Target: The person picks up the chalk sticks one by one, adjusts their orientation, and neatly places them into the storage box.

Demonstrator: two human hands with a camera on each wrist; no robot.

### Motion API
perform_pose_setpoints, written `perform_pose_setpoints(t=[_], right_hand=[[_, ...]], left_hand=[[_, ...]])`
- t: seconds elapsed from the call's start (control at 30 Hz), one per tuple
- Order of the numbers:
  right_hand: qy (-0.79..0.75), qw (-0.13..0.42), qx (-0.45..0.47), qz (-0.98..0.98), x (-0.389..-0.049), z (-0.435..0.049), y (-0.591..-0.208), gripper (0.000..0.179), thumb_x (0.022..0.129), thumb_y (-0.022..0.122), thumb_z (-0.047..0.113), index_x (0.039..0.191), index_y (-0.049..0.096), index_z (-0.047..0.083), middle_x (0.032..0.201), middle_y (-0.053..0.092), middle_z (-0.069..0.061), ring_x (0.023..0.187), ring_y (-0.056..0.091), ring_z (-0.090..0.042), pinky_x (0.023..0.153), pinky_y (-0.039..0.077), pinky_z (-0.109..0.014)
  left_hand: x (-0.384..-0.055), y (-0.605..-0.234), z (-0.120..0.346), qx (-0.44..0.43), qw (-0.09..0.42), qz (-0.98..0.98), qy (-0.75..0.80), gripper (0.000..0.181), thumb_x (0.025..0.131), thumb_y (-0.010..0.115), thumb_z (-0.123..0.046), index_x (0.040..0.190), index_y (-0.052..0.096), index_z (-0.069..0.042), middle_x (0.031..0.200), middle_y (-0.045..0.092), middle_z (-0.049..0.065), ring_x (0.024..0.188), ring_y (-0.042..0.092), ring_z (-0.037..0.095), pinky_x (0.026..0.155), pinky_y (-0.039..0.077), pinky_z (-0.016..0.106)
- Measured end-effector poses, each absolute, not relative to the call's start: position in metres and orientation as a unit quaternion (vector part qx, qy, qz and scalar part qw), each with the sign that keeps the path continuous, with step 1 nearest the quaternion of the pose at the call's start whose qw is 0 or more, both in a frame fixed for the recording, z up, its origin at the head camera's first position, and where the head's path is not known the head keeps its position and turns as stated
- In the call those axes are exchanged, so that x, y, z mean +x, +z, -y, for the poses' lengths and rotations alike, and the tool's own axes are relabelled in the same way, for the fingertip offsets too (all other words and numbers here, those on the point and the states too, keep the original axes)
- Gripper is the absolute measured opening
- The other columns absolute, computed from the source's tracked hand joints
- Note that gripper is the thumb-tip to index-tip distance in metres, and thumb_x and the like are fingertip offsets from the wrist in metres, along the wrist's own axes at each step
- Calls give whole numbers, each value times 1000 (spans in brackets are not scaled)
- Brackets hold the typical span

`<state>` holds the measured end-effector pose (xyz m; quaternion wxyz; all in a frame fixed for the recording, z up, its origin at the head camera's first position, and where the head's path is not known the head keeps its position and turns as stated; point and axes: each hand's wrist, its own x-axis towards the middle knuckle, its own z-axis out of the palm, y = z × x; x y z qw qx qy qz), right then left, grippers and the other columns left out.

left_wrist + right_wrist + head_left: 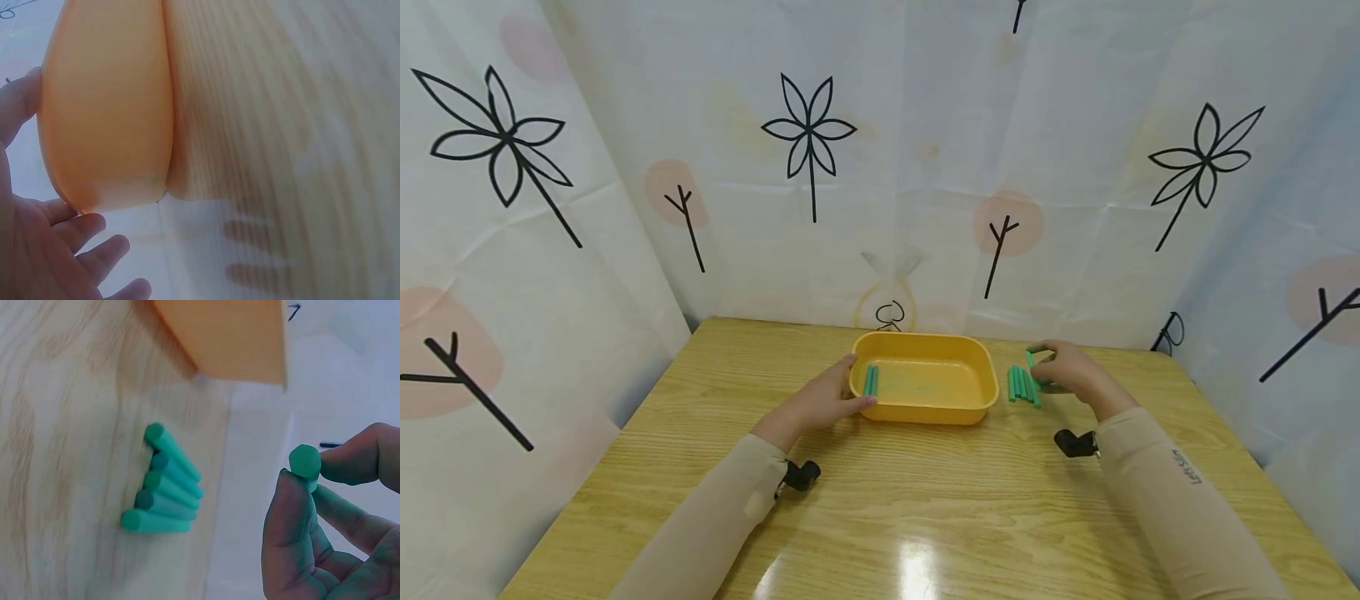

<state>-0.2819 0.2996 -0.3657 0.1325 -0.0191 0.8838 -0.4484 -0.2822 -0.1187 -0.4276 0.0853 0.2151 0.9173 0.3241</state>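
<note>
A yellow plastic tub (925, 412) stands on the table; its wall looks orange in the left wrist view. My left hand (822, 402) grips its left end, thumb on the front rim and index finger farther back, the other fingers spread off the wall. Two green chalk sticks (871, 381) lie side by side inside, at that end. To the tub's right, several more green chalk sticks (164, 500) lie in a row on the table. Above and beside them, my right hand (1070, 372) pinches one green chalk stick (305, 461) between thumb and fingers, its end facing the wrist camera.
The wooden table (917, 492) runs back to a white patterned curtain (895, 167), which also encloses both sides. A black looped cord (1167, 333) shows at the back right corner. Pale green marks (921, 387) are on the tub's floor.
</note>
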Motion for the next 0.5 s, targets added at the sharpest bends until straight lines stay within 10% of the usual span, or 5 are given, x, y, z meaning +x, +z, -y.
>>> perform_pose_setpoints(t=[0.5], right_hand=[[-491, 130, -46, -860, -281, -256, -338, 64, 95, 57, 3, 152, 30, -5, 102, 52, -17, 78, 58, -24, 75, 57, -36]], left_hand=[[-281, -427, 118, 211, 91, -913, 338, 102, 93, 65, -55, 161, 9, -4, 165, 15, 17, 149, 22, 34, 119, 23, 50]])
